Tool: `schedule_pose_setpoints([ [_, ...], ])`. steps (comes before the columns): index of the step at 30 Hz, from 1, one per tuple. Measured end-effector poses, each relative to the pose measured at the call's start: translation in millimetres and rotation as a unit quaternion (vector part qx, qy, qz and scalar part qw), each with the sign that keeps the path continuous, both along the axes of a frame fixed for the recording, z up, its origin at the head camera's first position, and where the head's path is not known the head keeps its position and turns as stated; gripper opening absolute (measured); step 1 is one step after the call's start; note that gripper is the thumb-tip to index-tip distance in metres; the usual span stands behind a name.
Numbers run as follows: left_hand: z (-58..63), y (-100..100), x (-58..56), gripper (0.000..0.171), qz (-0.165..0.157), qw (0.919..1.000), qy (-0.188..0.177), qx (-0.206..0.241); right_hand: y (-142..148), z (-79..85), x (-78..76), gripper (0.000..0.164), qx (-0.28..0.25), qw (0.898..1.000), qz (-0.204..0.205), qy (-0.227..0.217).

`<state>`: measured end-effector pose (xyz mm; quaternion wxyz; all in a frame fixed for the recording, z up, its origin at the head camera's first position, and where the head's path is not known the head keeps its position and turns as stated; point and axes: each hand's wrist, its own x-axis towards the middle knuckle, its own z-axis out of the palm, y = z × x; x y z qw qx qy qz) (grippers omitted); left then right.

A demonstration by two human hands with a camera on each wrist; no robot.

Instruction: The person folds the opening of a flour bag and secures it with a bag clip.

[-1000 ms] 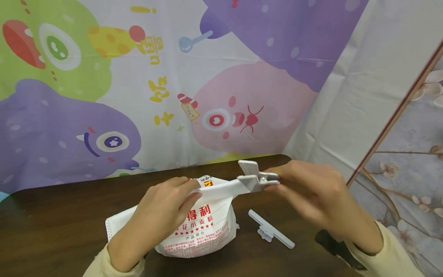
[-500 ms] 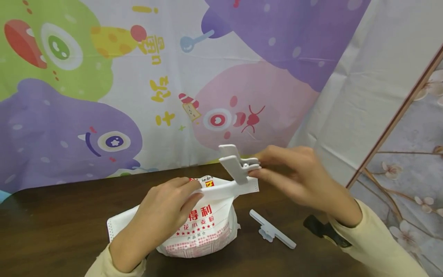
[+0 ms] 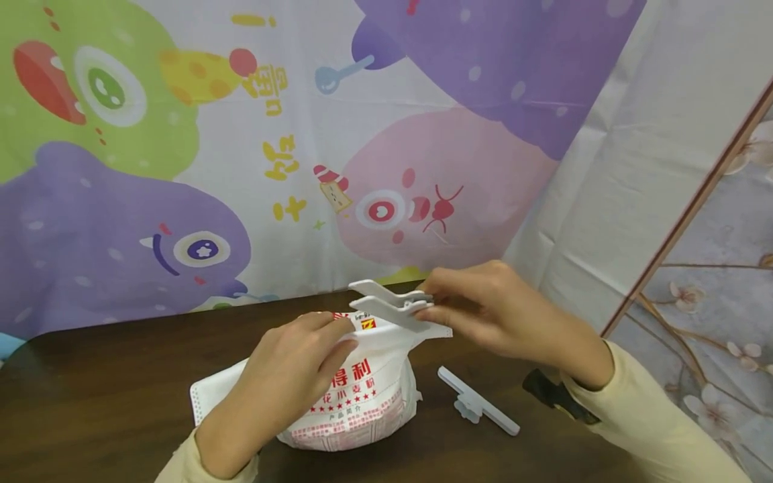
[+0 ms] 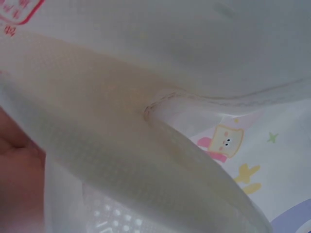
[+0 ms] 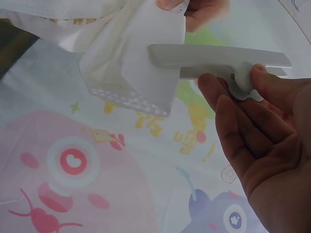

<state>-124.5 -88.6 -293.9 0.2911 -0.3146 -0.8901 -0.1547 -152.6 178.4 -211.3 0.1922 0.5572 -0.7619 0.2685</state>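
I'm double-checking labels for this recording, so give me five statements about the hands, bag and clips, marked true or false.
1. The right hand holds a long white plastic clip. True.
2. The left hand holds a second clip. False: it grips the top of a white bag with red printing.
3. A pale, bar-shaped plastic clip lies on the bag. False: it lies on the dark brown table.
4. The person's sleeves are cream. True.
5. The wall behind is plain black. False: colourful cartoon figures show there.
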Motion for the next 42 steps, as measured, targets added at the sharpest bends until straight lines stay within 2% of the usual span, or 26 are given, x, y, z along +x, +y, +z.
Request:
schedule_pose_setpoints([
  [8, -1.5, -1, 0.4, 0.016, -0.005, 0.9999, 0.004, 0.009, -2, -2.0, -0.4, 0.011, 0.043, 0.999, -0.014, -0.004],
  [13, -0.4, -1, 2.9, 0.017, 0.002, 0.9998, 0.009, 0.015, -3, -4.5, -4.6, 0.013, 0.051, 0.999, -0.018, 0.004],
  [17, 2.9, -4, 8.9, 0.018, 0.012, 0.9997, 0.018, 0.007, -3, -5.3, -7.2, 0.013, 0.052, 0.999, -0.016, 0.003],
  [24, 13.2, -20, 20.0, 0.022, 0.024, 0.9996, 0.013, -0.003, -4, -1.7, -9.6, 0.013, 0.054, 0.998, -0.016, 0.012],
  [32, 14.2, -25, 17.0, 0.011, 0.006, 0.999, 0.043, 0.001, -2, 5.0, -13.5, 0.006, 0.076, 0.997, -0.032, -0.007],
  [37, 14.5, -27, 13.0, 0.011, 0.011, 0.9988, 0.046, -0.009, -2, 2.3, -18.8, 0.017, 0.08, 0.996, -0.037, -0.006],
  [42, 14.6, -29, 11.5, 0.008, 0.008, 0.9988, 0.047, -0.009, -5, 0.0, -21.0, 0.012, 0.082, 0.996, -0.031, 0.003],
])
